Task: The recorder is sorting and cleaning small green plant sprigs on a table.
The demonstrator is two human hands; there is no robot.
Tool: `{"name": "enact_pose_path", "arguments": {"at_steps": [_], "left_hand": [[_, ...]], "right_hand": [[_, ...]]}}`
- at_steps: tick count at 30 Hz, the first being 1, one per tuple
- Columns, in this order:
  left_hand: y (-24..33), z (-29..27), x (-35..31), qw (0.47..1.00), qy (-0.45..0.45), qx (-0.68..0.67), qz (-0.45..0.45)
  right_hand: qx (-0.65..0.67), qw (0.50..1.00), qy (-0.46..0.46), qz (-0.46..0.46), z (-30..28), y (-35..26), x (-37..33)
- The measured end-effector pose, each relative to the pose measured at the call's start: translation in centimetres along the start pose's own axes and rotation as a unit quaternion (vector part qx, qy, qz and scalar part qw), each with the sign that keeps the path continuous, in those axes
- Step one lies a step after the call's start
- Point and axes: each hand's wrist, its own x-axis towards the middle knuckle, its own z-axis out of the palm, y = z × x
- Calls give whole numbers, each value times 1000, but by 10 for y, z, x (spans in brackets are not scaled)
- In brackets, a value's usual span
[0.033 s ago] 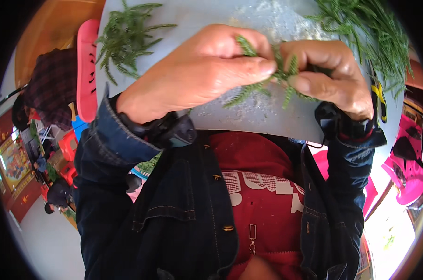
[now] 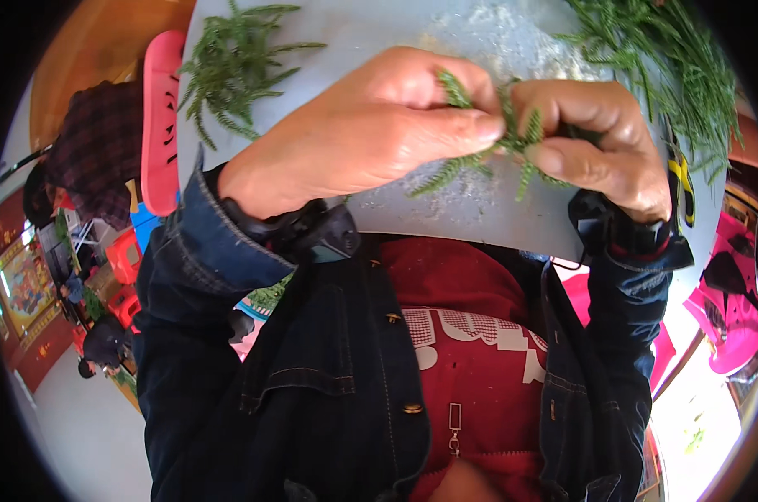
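Observation:
Between my two hands, over the grey table (image 2: 379, 25), is a green needle-leaved sprig (image 2: 440, 174) with several short branches. My left hand (image 2: 371, 125) pinches it between thumb and fingers, with one tip poking up past the index finger. My right hand (image 2: 601, 138) grips the other side, thumb and bent fingers closed close to my left thumb. The fingers hide the middle of the sprig, where the branches meet. A small pile of similar sprigs (image 2: 238, 67) lies at the far left, and a larger heap (image 2: 672, 63) at the far right.
Pale crumbs (image 2: 496, 33) are scattered on the tabletop beyond and under my hands. Yellow-and-black handled pliers (image 2: 682, 184) lie at the right edge. A pink plastic chair back (image 2: 159, 125) stands against the left edge. Other people (image 2: 90, 155) are farther off at left.
The whole picture has shifted slightly to the right and down. Both hands keep the same hold on the sprig.

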Motion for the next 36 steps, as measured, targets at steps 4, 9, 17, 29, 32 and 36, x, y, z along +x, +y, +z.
{"name": "enact_pose_path", "arguments": {"at_steps": [4, 9, 17, 29, 32, 36], "left_hand": [[5, -3, -3, 999, -32, 34, -26], [7, -5, -4, 997, -62, -1, -46], [12, -7, -10, 995, -79, 26, -57], [17, -9, -15, 953, -3, 286, 100], [15, -6, -15, 925, 43, 353, 135], [10, -4, -11, 899, 92, 383, 193]], "right_hand": [[-2, 1000, 22, -7, 9, -3, 1], [-30, 999, 31, -29, 13, -14, 2], [-77, 994, -23, -79, 17, -17, 10], [-119, 990, -10, -69, 19, -7, 16], [-129, 985, 53, -104, 23, -7, 13], [-137, 983, 98, -74, 26, -14, 11]]}}
